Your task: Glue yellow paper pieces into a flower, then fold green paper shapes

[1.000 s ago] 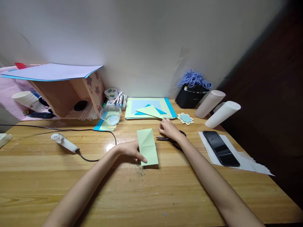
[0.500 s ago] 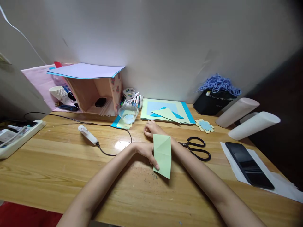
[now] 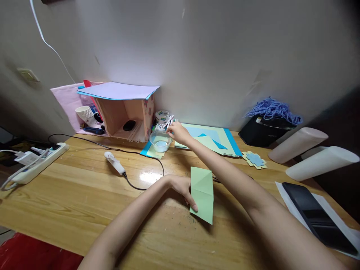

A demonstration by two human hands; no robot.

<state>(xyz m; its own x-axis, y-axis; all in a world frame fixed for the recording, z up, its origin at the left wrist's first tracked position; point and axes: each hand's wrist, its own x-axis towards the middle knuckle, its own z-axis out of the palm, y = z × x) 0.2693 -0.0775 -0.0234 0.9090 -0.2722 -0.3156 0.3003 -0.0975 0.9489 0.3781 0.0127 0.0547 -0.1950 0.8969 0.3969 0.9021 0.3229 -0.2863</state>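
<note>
My left hand (image 3: 184,191) is closed on a folded light green paper (image 3: 202,195), its thumb lying on the near left edge. Creases run across the sheet, which stands tilted above the table. My right hand (image 3: 178,132) reaches far forward to the markers (image 3: 169,120) beside a clear plastic bowl (image 3: 161,141). Its fingers are curled together over the bowl's right rim, and whatever they may pinch is hidden. Pale blue pieces (image 3: 161,145) show in or under the bowl. The right forearm covers most of the scissors.
Behind stand a pink box (image 3: 123,116) with a lilac roof, a tape roll (image 3: 162,116) and stacked paper sheets (image 3: 233,142). A paper flower (image 3: 254,160), a black yarn holder (image 3: 261,131), white cylinders (image 3: 322,163) and a phone (image 3: 317,217) lie right. A corded white tool (image 3: 114,163) is left.
My right hand has moved forward from the table middle to the markers by the bowl. My left hand keeps hold of the green paper. The whole view has shifted slightly.
</note>
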